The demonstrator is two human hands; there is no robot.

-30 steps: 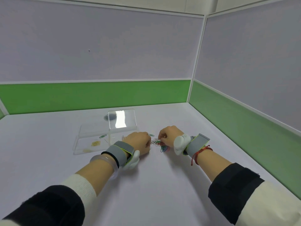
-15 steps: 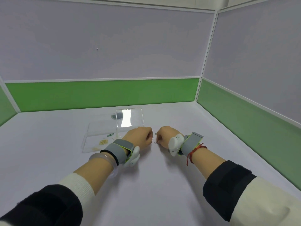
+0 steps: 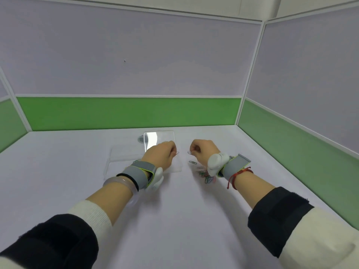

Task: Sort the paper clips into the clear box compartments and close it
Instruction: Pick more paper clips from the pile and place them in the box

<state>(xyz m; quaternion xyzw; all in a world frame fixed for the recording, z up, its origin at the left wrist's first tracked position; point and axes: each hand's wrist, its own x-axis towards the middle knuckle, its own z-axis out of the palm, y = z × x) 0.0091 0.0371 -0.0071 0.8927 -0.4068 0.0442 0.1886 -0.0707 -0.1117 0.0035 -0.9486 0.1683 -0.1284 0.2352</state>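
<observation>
White worktop (image 3: pixel 174 220) holds one clear box (image 3: pixel 124 162) with its lid open. Left hand (image 3: pixel 161 156) and right hand (image 3: pixel 202 152) each pinch one paper clip; one loose clip (image 3: pixel 192 162) and a small pile (image 3: pixel 206 176) lie below the right fingers.

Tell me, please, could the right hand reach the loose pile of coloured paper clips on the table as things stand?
Probably yes: the pile lies uncovered just beneath the right hand's wrist, though its fingers already pinch a clip.

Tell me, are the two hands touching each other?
Apart. The head view shows bare white table between the left hand and the right hand, each pinching its own paper clip.
</observation>
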